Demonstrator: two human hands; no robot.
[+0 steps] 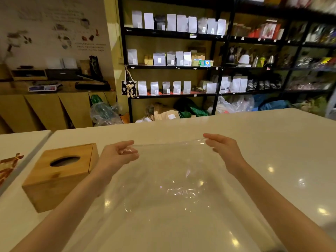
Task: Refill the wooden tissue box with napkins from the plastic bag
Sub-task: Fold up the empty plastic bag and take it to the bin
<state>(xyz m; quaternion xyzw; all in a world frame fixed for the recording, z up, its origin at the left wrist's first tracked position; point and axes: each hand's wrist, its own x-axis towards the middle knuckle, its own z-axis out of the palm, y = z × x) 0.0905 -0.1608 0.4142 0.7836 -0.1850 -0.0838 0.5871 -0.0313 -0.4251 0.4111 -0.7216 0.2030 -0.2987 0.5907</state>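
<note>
A clear plastic bag [171, 179] is stretched flat between my hands over the white counter. My left hand [118, 155] pinches the bag's far left corner. Its far right corner is pinched by my right hand [221, 148]. I see no napkins inside the bag. The wooden tissue box [60, 173] stands on the counter just left of my left forearm, with a dark oval slot in its top. I cannot tell what is inside the box.
The white counter [272, 142] extends far to the right and back. A second tabletop [18, 142] adjoins at the left with a giraffe-patterned item [9, 166]. Black shelves [181, 66] of pouches stand behind the counter.
</note>
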